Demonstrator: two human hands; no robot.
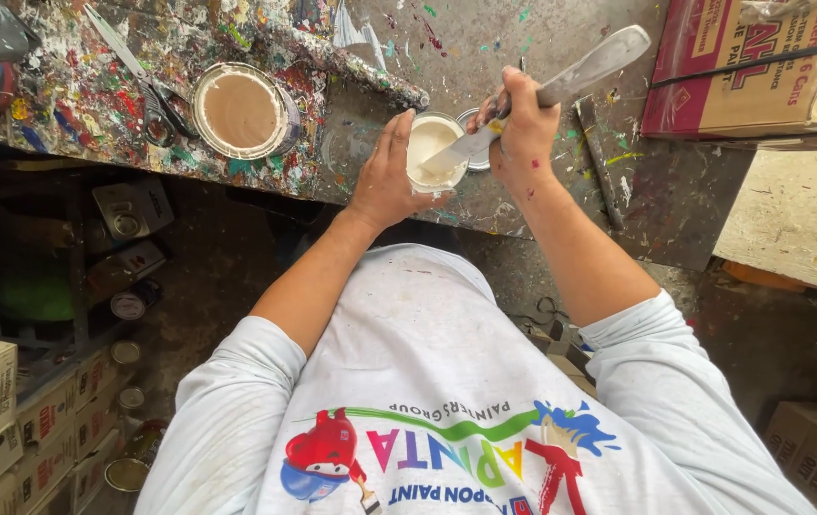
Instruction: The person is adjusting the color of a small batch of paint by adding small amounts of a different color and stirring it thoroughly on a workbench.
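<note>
left hand (pixel 384 181) gripping paint can (pixel 434 151), right hand (pixel 523 129) holding spatula (pixel 561 88)

Two hands: left hand (pixel 387 181), right hand (pixel 523 129). One small cup of white paint (pixel 433 153), one paint knife (pixel 561 88), one open can of brown paint (pixel 241 112), one red cardboard box (pixel 752 67) on the desk (pixel 485 48).

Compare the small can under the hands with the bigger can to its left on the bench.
The small can holds cream-white paint; the bigger can holds tan-brown paint. The left hand holds the small can while the right hand dips a stirring knife into it; the bigger can stands untouched. Both are open and round, on the paint-spattered bench.
</note>
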